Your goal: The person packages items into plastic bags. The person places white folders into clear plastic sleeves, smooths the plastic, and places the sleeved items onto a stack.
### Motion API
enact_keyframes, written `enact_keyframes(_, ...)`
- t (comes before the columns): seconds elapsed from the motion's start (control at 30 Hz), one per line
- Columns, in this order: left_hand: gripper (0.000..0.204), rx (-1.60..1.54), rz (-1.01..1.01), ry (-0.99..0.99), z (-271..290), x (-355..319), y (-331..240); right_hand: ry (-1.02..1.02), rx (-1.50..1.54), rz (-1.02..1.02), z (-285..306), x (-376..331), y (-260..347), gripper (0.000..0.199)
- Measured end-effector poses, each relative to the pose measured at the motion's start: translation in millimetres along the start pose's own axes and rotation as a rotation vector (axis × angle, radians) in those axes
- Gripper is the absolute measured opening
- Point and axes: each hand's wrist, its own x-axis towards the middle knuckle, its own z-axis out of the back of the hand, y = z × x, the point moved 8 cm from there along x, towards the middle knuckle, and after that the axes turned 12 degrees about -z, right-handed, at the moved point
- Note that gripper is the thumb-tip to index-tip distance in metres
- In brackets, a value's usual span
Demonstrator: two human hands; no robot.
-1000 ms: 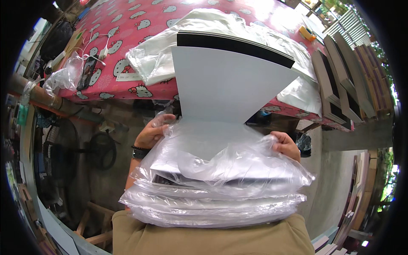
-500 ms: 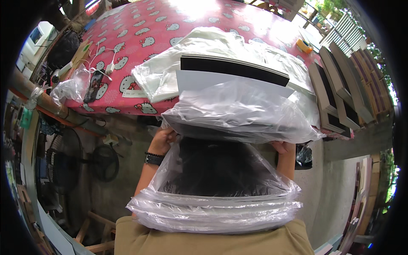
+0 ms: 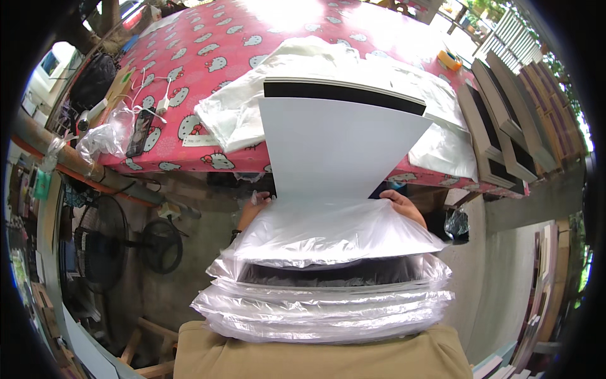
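Note:
A white board [image 3: 334,139] slants from the table edge toward my lap, its near end covered by a clear plastic bag [image 3: 334,230]. My left hand [image 3: 255,205] is closed on the bag at the board's left edge. On the opposite side my right hand [image 3: 404,207] grips the bag too, thumb on top; its other fingers are hidden beneath. Behind the white board's far edge shows a black board [image 3: 344,95] with pale layers. Under the bag, a stack of plastic-wrapped boards [image 3: 322,309] rests on my lap, a black surface showing through the upper one.
White plastic bags [image 3: 237,117] lie on the pink patterned tablecloth [image 3: 208,63]. Thick boards [image 3: 483,136] stand at the right. A phone [image 3: 140,131], a white cable and an orange tape dispenser [image 3: 449,60] are also on the table. At the left stands a fan [image 3: 104,243].
The bag has come down toward me, baring more of the white board and covering part of the lap stack. Both hands have moved inward, to the board's sides.

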Motion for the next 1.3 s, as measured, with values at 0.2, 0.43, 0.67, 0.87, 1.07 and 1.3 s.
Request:
enact_keyframes(0.2, 0.038, 0.373, -0.075, -0.034, 14, 16, 16, -0.339, -0.193, -0.091, 36, 15, -37, 0.021)
enact_keyframes(0.43, 0.033, 0.596, -0.14, -0.029, -2, 23, -13, -0.172, -0.271, -0.063, 25, 17, -27, 0.022)
enact_keyframes(0.67, 0.033, 0.49, -0.09, -0.042, 7, 26, 19, -0.331, 0.06, -0.035, 39, 37, -39, 0.022)
enact_keyframes(0.87, 0.032, 0.588, -0.16, -0.056, 22, 39, 31, -1.027, -0.655, 0.29, 137, 78, -49, 0.024)
enact_keyframes(1.07, 0.033, 0.935, -0.188, -0.068, 1, 25, -49, -1.383, -0.993, 0.287, 128, 42, -29, 0.018)
enact_keyframes(1.3, 0.018, 0.287, -0.257, -0.171, 34, -4, -264, -0.013, -0.544, 0.645, -118, -83, 96, 0.027)
